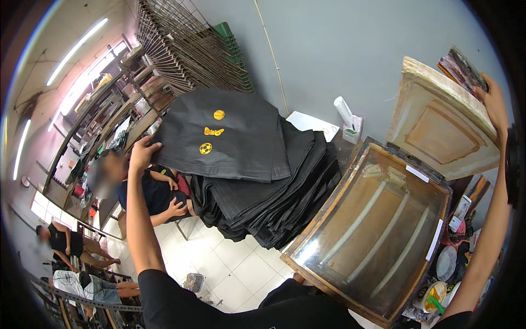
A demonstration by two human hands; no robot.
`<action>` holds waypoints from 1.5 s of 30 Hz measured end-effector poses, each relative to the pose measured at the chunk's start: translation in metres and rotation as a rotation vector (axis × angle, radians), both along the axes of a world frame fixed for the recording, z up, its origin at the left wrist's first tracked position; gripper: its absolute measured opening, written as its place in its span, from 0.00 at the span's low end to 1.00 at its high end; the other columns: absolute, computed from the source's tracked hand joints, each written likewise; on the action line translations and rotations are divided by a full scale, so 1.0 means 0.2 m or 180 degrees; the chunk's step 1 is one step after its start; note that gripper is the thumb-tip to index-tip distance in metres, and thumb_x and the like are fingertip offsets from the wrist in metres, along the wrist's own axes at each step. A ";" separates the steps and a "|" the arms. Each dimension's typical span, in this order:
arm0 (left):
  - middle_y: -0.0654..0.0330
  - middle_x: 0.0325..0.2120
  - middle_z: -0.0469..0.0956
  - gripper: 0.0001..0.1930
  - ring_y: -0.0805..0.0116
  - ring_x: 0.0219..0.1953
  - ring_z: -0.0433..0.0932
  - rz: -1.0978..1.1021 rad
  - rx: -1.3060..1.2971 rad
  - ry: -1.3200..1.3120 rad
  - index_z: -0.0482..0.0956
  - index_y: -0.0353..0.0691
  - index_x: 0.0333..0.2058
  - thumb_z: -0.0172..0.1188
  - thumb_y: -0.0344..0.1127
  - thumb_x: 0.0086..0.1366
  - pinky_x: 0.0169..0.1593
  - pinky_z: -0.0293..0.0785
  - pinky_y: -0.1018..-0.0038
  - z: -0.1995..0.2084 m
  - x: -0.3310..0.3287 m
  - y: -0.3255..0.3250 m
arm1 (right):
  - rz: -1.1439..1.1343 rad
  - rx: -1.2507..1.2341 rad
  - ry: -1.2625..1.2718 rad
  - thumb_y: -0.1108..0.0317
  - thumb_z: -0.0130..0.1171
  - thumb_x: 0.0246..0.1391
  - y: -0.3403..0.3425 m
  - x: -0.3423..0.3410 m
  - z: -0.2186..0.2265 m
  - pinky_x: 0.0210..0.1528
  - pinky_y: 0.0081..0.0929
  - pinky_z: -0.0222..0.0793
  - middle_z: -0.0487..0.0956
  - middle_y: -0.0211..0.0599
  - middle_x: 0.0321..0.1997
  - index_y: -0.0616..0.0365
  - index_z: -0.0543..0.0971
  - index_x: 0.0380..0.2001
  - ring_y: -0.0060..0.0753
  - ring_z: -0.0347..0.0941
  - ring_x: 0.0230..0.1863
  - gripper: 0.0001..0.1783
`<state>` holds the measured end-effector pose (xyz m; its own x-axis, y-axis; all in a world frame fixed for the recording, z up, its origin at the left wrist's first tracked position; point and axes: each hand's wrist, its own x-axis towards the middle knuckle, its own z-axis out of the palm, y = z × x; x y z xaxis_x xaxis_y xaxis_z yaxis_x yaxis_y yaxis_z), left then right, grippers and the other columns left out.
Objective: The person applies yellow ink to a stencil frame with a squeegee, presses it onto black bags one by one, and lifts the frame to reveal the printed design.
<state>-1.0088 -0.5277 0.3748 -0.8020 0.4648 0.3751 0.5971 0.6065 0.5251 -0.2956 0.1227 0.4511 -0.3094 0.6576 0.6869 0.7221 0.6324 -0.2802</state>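
My left hand pinches the left edge of a black fabric bag. The bag lies flat over a thick stack of black fabric bags, and yellow prints, two of them balls, run down it. On the far right my right hand is closed on an ink-stained, squeegee-like block at the top of a raised screen frame. The frame tilts up from the back edge of a glass-topped box with three tubes under its glass.
Beside the box stand a yellow-stained ink tub and a phone. A white roll rises from a small carton at the wall. Wire racks lean behind the stack. A seated person is close on the left; others work farther off.
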 end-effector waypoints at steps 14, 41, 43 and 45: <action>0.46 0.38 0.82 0.22 0.45 0.46 0.80 -0.2579 -0.1869 0.0470 0.84 0.29 0.42 0.68 0.47 0.63 0.51 0.77 0.58 -0.27 1.15 0.44 | 0.0128 -0.0472 -0.0387 0.65 0.61 0.57 -0.35 -0.11 0.07 0.55 0.35 0.70 0.84 0.53 0.47 0.70 0.78 0.52 0.42 0.78 0.46 0.23; 0.49 0.60 0.78 0.12 0.51 0.73 0.63 -0.4577 -0.1324 -0.1178 0.84 0.35 0.36 0.57 0.38 0.71 0.76 0.46 0.45 -0.62 2.22 0.73 | -0.0052 -0.0257 -0.0173 0.61 0.64 0.45 -0.62 -0.08 0.03 0.47 0.46 0.76 0.83 0.64 0.37 0.60 0.86 0.39 0.60 0.82 0.40 0.19; 0.49 0.66 0.72 0.17 0.52 0.74 0.59 -0.4796 -0.1259 -0.1596 0.84 0.36 0.45 0.54 0.43 0.76 0.76 0.43 0.46 -0.94 2.42 0.82 | 0.0100 -0.0204 -0.0154 0.61 0.64 0.46 -0.64 -0.12 0.04 0.48 0.46 0.76 0.83 0.64 0.37 0.61 0.86 0.39 0.61 0.82 0.41 0.19; 0.50 0.71 0.64 0.22 0.55 0.75 0.58 -0.5123 -0.1116 -0.0820 0.77 0.38 0.60 0.52 0.46 0.77 0.77 0.43 0.47 -1.28 2.59 0.90 | 0.0293 -0.0093 -0.0189 0.61 0.63 0.46 -0.66 -0.11 0.04 0.48 0.47 0.76 0.83 0.65 0.37 0.62 0.86 0.40 0.63 0.82 0.41 0.19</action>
<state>-0.4912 -0.3479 0.1179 0.5273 0.8493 0.0239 0.6120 -0.3992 0.6827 -0.3182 -0.0083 0.4598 -0.4091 0.6440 0.6464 0.6772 0.6891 -0.2579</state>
